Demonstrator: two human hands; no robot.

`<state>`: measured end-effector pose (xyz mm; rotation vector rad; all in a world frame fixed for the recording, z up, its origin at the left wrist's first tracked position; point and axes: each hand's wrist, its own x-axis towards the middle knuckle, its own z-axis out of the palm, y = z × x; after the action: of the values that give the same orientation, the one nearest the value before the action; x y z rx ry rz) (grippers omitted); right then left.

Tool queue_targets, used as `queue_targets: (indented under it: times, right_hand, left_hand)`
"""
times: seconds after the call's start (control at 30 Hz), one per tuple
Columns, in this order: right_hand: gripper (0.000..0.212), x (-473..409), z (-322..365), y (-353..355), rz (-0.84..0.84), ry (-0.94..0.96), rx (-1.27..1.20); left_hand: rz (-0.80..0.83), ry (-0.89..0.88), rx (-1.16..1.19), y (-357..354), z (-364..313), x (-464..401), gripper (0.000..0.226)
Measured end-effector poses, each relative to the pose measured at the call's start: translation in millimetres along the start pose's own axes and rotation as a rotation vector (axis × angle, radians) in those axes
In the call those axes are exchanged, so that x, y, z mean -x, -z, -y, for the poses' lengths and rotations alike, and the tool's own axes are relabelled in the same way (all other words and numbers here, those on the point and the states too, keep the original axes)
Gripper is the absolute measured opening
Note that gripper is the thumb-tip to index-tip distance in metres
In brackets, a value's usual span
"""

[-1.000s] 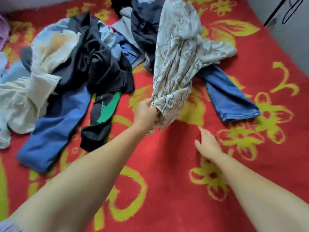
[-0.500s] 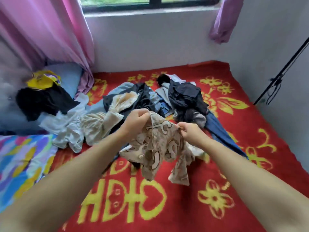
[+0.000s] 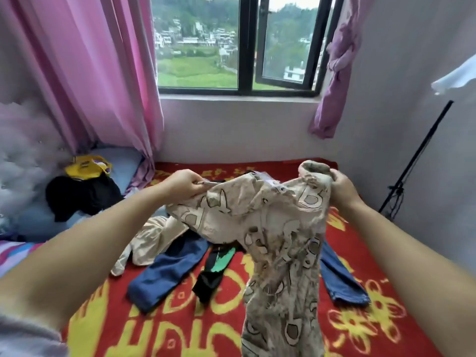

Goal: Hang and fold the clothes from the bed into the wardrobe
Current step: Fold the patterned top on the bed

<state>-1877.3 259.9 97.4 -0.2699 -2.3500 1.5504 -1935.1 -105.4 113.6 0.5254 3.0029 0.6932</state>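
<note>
I hold a beige patterned garment (image 3: 273, 228) up over the bed, spread between both hands. My left hand (image 3: 181, 185) pinches its left top edge. My right hand (image 3: 342, 189) grips a bunched part at the top right. The cloth hangs down long in front of me and hides part of the clothes pile behind it. On the red and yellow blanket (image 3: 180, 328) lie blue jeans (image 3: 164, 274), a black and green garment (image 3: 215, 271), a cream garment (image 3: 154, 238) and another blue jeans leg (image 3: 340, 279). No wardrobe is in view.
A black garment (image 3: 79, 197) and a yellow bag (image 3: 85, 167) lie on a blue pillow at the left by the tufted headboard (image 3: 23, 161). Pink curtains (image 3: 85, 73) frame the window (image 3: 237, 42). A black stand (image 3: 414, 161) leans at the right wall.
Both hands lifted the beige garment higher and pulled it apart. One second ago only my left hand held it, low over the blanket. My view has tilted up to the window.
</note>
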Motion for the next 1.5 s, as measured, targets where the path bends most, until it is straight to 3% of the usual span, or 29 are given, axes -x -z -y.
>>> queue_targets:
  times: [0.17, 0.23, 0.3, 0.37, 0.43, 0.53, 0.6, 0.63, 0.7, 0.73, 0.8, 0.9, 1.03, 1.07, 1.17, 1.2, 1.27, 1.33, 1.43, 1.5]
  right_hand:
    - [0.020, -1.1, 18.1, 37.0, -0.146, -0.033, -0.024]
    - [0.011, -1.5, 30.1, 44.7, -0.119, -0.097, -0.228]
    - [0.016, -5.7, 43.0, 46.2, -0.101, -0.123, -0.366]
    - [0.012, -9.4, 58.3, 45.1, -0.103, -0.060, -0.346]
    - [0.011, -12.3, 68.8, 48.1, -0.138, 0.033, -0.125]
    - [0.017, -12.6, 79.7, 53.7, -0.161, 0.130, -0.029]
    - [0.023, -2.6, 91.6, 48.3, -0.018, 0.141, -0.073]
    - [0.037, 3.5, 98.7, 42.6, 0.108, 0.145, -0.043]
    - [0.074, 16.0, 114.4, 23.8, 0.338, 0.161, 0.120]
    - [0.077, 22.3, 122.3, 11.7, 0.425, 0.172, 0.166]
    - [0.054, 29.9, 135.7, -12.2, 0.493, 0.219, 0.151]
    - [0.015, 32.9, 153.1, -31.5, 0.296, 0.335, 0.193]
    - [0.013, 31.1, 167.5, -29.5, 0.175, 0.344, 0.154]
    - [0.011, 30.5, 174.6, -27.8, 0.162, 0.337, 0.091]
    - [0.009, 27.1, 203.2, -20.6, 0.132, 0.361, -0.097]
    - [0.007, 25.1, 213.1, -17.0, 0.122, 0.369, -0.160]
    - [0.007, 19.9, 229.8, -6.9, 0.071, 0.361, -0.310]
    - [0.011, 11.0, 236.8, 8.8, -0.050, 0.340, -0.434]
    - [0.008, -12.4, 214.5, 45.1, -0.352, 0.259, -0.464]
    - [0.017, -25.7, 179.6, 73.7, -0.458, 0.141, -0.426]
  left_hand:
    - [-0.160, 0.262, 0.030, 24.8, 25.5, -0.3, 0.048]
    - [-0.198, 0.352, 0.253, 31.5, 29.4, 2.0, 0.041]
    - [-0.244, 0.377, 0.468, 39.5, 26.1, 0.7, 0.035]
    - [-0.296, 0.374, 0.625, 50.5, 15.1, -1.9, 0.031]
    - [-0.329, 0.363, 0.805, 64.2, -0.4, -0.9, 0.027]
    - [-0.212, 0.259, 1.174, 83.9, -25.9, 3.9, 0.021]
    - [-0.042, 0.180, 1.342, 92.1, -49.9, 9.8, 0.019]
    - [0.016, 0.145, 1.356, 93.2, -64.2, 12.3, 0.019]
    - [0.057, 0.054, 1.290, 90.3, -95.9, 14.0, 0.020]
    - [0.060, 0.003, 1.244, 86.5, -111.9, 14.9, 0.021]
    - [0.078, -0.087, 1.173, 76.5, -140.5, 16.0, 0.026]
    - [0.032, -0.124, 1.107, 63.4, -157.8, 10.1, 0.028]
    - [0.002, -0.143, 1.321, 46.2, -132.2, 6.0, 0.036]
    - [0.031, -0.159, 1.283, 36.1, -120.4, 8.7, 0.046]
    - [0.229, -0.152, 1.021, -7.5, -84.7, 21.5, 0.106]
    - [0.314, -0.182, 0.871, -23.4, -77.4, 26.5, 0.107]
    - [0.478, -0.220, 0.712, -52.7, -73.1, 35.1, 0.071]
    - [0.597, -0.188, 0.712, -76.2, -81.3, 40.1, 0.037]
    - [0.435, -0.064, 0.619, -95.4, -91.6, 34.0, 0.011]
    - [0.296, -0.023, 0.594, -85.3, -89.6, 30.0, 0.016]
